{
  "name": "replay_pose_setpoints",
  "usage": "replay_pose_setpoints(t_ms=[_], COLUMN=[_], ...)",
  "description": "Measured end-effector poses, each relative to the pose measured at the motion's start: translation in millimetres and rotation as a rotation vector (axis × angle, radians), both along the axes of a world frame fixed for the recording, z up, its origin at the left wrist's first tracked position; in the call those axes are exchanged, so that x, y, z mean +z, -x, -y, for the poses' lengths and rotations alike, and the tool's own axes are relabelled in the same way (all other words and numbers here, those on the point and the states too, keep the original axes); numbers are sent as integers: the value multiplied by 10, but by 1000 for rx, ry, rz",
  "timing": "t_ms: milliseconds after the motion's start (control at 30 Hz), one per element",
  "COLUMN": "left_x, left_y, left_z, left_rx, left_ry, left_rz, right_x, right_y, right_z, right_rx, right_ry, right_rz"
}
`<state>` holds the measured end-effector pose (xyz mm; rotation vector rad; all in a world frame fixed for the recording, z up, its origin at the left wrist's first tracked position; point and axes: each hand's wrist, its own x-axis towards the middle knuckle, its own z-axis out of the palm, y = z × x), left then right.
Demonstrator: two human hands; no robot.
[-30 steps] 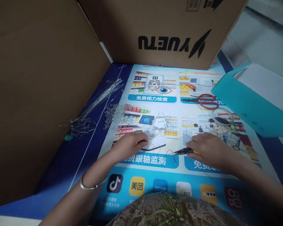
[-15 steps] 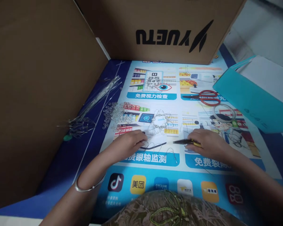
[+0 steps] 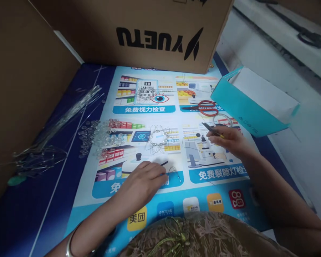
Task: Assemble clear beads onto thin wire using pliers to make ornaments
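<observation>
The right hand (image 3: pixel 230 141) holds a small pair of dark pliers with yellow handles (image 3: pixel 212 130). Its grip is closed around the handles, and the thin dark nose sticks out and points up and to the left, away from the person.

The left hand (image 3: pixel 143 180) lies flat on the colourful printed poster mat (image 3: pixel 149 107) that covers the bench. Its fingers press down on a thin dark bent wire (image 3: pixel 173 171). Its grip is narrow and pins the wire more than it holds it.

The round flower shape made of silver wire and clear beads (image 3: pixel 158 137) sits on the mat between the two hands. It lies just above the left hand and to the left of the pliers. The left hand is the nearer one. The pliers' nose does not point at it.

Left of the flower shape is a heap of clear glass beads (image 3: pixel 101 134). Farther left lies a bundle of long silver wires (image 3: pixel 56 125). Up and right of it are red-handled scissors (image 3: pixel 203 107), a ring of wire (image 3: pixel 222 119) and a teal paper bag (image 3: pixel 246 107). Behind it stands a brown cardboard box (image 3: pixel 149 32).
</observation>
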<state>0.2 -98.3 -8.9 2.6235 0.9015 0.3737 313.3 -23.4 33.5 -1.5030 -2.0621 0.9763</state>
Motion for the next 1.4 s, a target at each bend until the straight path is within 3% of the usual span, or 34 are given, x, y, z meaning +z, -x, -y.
replay_pose_setpoints(t_ms=[133,367,600,900,1200,1400], left_x=[-47,-87,-77,-38,25,75], left_y=[-34,-99,-152,-391,-264,-275], left_z=[-23,10,-59,-193,-186,-94], left_rx=[8,99,260,210,253,38], left_ry=[2,5,-9,86,125,131], left_rz=[-34,-39,33,-145,-69,-71], right_x=[-43,-141,-50,-146,-183,-171], right_y=[-70,68,250,326,278,271], right_z=[147,381,551,702,720,712], right_rx=[24,137,477,574,607,610], right_ry=[35,-86,-224,-409,-461,-439], right_rz=[144,322,516,788,784,759])
